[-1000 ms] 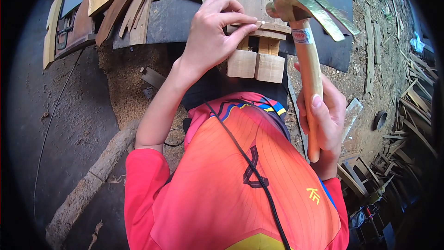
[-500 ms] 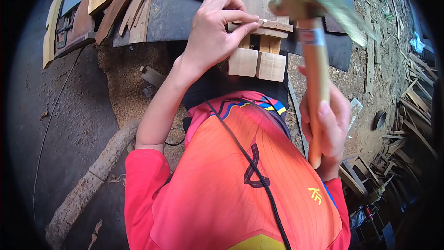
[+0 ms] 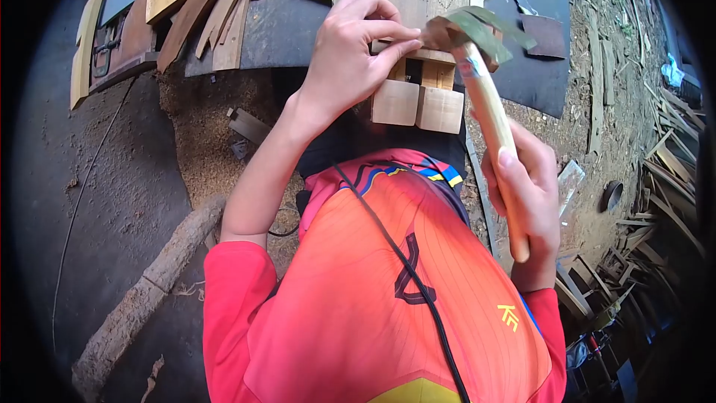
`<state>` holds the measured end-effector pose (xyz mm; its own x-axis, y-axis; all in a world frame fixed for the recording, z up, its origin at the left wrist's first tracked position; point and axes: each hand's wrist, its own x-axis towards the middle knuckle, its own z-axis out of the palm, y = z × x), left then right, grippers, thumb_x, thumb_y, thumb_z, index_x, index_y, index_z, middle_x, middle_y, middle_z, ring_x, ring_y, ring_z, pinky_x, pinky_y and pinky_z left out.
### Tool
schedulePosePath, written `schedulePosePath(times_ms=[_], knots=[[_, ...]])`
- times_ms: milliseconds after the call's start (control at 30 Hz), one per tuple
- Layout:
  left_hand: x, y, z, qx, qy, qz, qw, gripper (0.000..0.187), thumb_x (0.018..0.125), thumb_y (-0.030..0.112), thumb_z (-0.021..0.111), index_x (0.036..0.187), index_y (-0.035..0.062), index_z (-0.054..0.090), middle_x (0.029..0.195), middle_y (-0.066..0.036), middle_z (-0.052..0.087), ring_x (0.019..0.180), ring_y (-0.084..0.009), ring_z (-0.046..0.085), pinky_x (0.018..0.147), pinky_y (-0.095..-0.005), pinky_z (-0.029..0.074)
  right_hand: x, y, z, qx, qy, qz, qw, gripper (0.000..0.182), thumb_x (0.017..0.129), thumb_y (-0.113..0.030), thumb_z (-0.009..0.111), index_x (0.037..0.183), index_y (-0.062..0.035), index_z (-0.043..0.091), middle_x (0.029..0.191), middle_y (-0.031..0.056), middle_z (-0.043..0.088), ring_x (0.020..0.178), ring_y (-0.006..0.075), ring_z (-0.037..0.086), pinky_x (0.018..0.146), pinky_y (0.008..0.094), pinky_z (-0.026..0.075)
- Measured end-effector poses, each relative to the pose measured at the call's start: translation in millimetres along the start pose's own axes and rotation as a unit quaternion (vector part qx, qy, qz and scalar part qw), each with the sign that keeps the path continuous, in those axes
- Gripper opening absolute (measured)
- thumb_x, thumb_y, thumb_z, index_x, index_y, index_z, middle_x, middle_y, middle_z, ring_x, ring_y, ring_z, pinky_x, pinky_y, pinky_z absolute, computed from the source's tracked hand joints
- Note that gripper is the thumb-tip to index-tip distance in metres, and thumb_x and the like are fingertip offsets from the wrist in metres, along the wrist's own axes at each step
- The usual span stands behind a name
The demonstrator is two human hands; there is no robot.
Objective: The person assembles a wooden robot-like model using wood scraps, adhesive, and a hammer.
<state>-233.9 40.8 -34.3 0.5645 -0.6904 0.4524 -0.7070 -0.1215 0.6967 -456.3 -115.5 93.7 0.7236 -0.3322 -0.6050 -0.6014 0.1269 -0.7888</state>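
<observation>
My right hand (image 3: 535, 183) is wrapped round the wooden handle of a hammer (image 3: 488, 104). Its blurred head is right at the fingertips of my left hand (image 3: 347, 48). Thumb and forefinger of that left hand are pinched together over a small wooden assembly (image 3: 395, 104) with two square block ends facing me. A nail stood between those fingertips a moment ago; the hammer head now covers that spot. Beneath the fingers a thin wooden strip (image 3: 436, 54) lies across the assembly, mostly hidden by hand and hammer. Behind it is a board (image 3: 403, 0) with faint markings.
A dark worktop (image 3: 287, 26) carries the assembly. Curved wood offcuts (image 3: 201, 11) are piled on its left, and a dark flat piece (image 3: 544, 35) lies to the right. A log (image 3: 149, 295) rests on the floor at lower left. Scrap wood (image 3: 671, 172) is heaped far right.
The hammer head has come down and left, from above the strip to beside my left fingertips, covering the nail. My left hand keeps its pinch in nearly the same place.
</observation>
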Motion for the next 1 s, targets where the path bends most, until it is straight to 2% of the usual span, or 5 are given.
schedulePosePath(times_ms=[400, 500, 667, 867, 1000], knots=[[-1, -2, 1, 0.0, 0.001, 0.001, 1.0, 0.018, 0.083, 0.011, 0.089, 0.101, 0.0123, 0.088, 0.091, -0.002, 0.071, 0.086, -0.0202, 0.061, 0.078, -0.0336, 0.05, -7, -5, -3, 0.002, 0.041, -0.059, 0.997, 0.079, 0.098, -0.05, 0.065, 0.146, 0.0117, 0.057, 0.073, -0.0019, 0.056, 0.052, 0.0029, 0.045, 0.047, 0.021, 0.035], [-1, -1, 2, 0.002, 0.008, 0.0, 1.0, 0.018, 0.083, 0.011, 0.09, 0.101, 0.0122, 0.088, 0.091, -0.002, 0.071, 0.086, -0.0202, 0.061, 0.078, -0.0336, 0.05, -6, 14, -7, 0.084, 0.04, -0.193, 0.977, 0.082, 0.099, -0.052, 0.064, 0.146, 0.0141, 0.055, 0.07, -0.0012, 0.055, 0.051, 0.0029, 0.046, 0.048, 0.0205, 0.035], [0, -1, 1, 0.005, 0.005, 0.001, 1.0, 0.017, 0.083, 0.012, 0.09, 0.1, 0.0119, 0.088, 0.09, -0.002, 0.071, 0.086, -0.0203, 0.062, 0.078, -0.0341, 0.05, 1, 10, -5, 0.011, -0.005, -0.033, 0.999, 0.067, 0.103, -0.038, 0.063, 0.149, 0.01, 0.056, 0.075, -0.0027, 0.057, 0.053, 0.0017, 0.046, 0.048, 0.0208, 0.035], [-3, 0, 2, 0.002, 0.01, -0.004, 1.0, 0.017, 0.083, 0.012, 0.09, 0.1, 0.012, 0.087, 0.089, -0.002, 0.071, 0.086, -0.0205, 0.062, 0.08, -0.0342, 0.049, -5, 21, -2, 0.077, 0.042, -0.198, 0.976, 0.086, 0.101, -0.053, 0.06, 0.147, 0.0187, 0.048, 0.067, 0.0005, 0.052, 0.042, 0.0053, 0.042, 0.039, 0.022, 0.03], [-1, -1, 2, 0.003, 0.006, 0.002, 1.0, 0.017, 0.083, 0.012, 0.09, 0.1, 0.0119, 0.087, 0.09, -0.002, 0.071, 0.086, -0.0206, 0.062, 0.078, -0.0336, 0.049, 4, 20, -2, 0.007, 0.005, -0.022, 1.0, 0.082, 0.099, -0.055, 0.063, 0.15, 0.0096, 0.054, 0.071, 0.0001, 0.054, 0.043, 0.0046, 0.042, 0.04, 0.0223, 0.031]])
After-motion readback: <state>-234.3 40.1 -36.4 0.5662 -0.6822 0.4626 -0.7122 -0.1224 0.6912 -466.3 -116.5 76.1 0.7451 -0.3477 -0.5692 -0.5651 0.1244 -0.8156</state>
